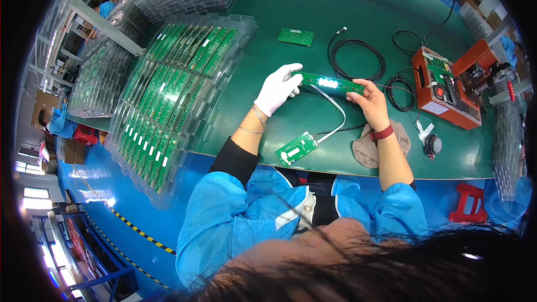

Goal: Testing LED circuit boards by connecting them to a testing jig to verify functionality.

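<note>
A long, narrow green circuit board point(309, 79) with a brightly lit white display in its middle is held up over the table. My left hand point(278, 89), in a white glove, pinches its left end. Bare, with a dark red band at the wrist, my right hand point(370, 102) grips the right end between thumb and fingers. From the lit board a flat white ribbon cable point(339, 112) curves down to a smaller green circuit board point(296, 149) lying near the table's front edge. A black cable also runs toward that smaller board.
Clear plastic trays point(184, 78) of narrow green boards fill the left side. Another green board point(295, 37) lies beyond my hands, beside a coiled black cable point(358, 59). At right stands an orange machine point(447, 92); a beige cloth point(366, 148) and a small round speaker-like part point(433, 145) lie nearer.
</note>
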A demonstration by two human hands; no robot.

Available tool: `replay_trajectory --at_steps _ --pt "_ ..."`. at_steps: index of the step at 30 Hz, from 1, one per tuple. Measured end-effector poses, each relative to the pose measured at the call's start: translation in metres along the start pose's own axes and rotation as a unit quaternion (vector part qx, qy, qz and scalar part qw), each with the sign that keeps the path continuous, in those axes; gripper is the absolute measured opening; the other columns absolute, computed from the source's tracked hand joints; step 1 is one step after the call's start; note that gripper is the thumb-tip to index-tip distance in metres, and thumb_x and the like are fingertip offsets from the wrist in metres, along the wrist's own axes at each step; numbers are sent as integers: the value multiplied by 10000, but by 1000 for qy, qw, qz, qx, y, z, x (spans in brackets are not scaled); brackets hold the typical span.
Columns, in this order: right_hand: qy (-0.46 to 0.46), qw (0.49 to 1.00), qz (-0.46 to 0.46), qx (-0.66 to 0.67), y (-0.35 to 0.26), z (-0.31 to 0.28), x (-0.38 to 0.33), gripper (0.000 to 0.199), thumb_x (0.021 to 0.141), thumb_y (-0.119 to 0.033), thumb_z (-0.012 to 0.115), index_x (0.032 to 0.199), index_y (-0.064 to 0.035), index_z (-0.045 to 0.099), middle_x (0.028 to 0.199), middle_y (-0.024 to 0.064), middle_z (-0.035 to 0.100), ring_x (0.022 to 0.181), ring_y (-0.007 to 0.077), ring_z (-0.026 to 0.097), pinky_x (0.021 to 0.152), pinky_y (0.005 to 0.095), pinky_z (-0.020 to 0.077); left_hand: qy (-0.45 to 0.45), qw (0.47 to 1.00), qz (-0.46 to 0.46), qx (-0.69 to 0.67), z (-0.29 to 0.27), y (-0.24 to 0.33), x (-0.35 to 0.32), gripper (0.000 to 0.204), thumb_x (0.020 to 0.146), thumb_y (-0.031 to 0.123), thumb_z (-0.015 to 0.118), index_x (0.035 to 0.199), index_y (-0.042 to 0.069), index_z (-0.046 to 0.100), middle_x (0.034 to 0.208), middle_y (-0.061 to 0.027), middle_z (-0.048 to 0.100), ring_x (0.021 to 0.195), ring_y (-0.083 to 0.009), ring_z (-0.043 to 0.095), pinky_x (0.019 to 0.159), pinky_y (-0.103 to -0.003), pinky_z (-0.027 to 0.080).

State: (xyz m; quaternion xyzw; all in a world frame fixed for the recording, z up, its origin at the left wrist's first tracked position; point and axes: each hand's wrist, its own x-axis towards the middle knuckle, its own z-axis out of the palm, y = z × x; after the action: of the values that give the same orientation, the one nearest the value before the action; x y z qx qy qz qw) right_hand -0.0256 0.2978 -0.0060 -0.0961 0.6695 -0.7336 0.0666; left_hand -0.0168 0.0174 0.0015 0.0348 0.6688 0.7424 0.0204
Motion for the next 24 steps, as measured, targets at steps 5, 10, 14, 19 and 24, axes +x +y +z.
replay_trajectory --at_steps 5,10,14,19,24 --pt "-1 1000 -7 -23 6 1 0 368 860 67 612 1216 -3 555 974 121 684 820 151 664 780 214 544 14 984 43 174 3 -4 0 311 889 183 652 1132 1 585 816 -66 599 648 -122 550 606 -209 455" --pt "-6 998 -11 -54 10 7 0 366 857 71 612 1211 1 555 976 122 683 824 153 663 784 217 544 70 908 119 395 4 -8 0 290 849 173 687 1070 9 597 766 -52 593 630 -118 536 601 -205 443" --pt "-3 999 -6 -47 11 5 0 367 855 77 608 1210 1 554 976 121 680 832 154 660 787 217 543 72 910 119 390 4 -6 0 257 836 169 693 1019 12 603 743 -55 597 630 -120 536 607 -205 445" --pt "11 999 -9 -43 5 5 0 371 852 83 607 1209 -2 554 997 126 678 843 151 657 799 220 538 -15 986 12 166 -7 -4 2 253 872 170 638 1063 7 618 749 -72 611 639 -131 551 620 -211 458" --pt "12 999 -20 -41 8 0 1 368 873 58 592 1232 -10 549 934 94 661 844 154 656 810 227 533 -45 995 -37 77 -7 8 0 283 906 132 548 1150 6 614 755 -77 617 650 -136 566 625 -222 473"
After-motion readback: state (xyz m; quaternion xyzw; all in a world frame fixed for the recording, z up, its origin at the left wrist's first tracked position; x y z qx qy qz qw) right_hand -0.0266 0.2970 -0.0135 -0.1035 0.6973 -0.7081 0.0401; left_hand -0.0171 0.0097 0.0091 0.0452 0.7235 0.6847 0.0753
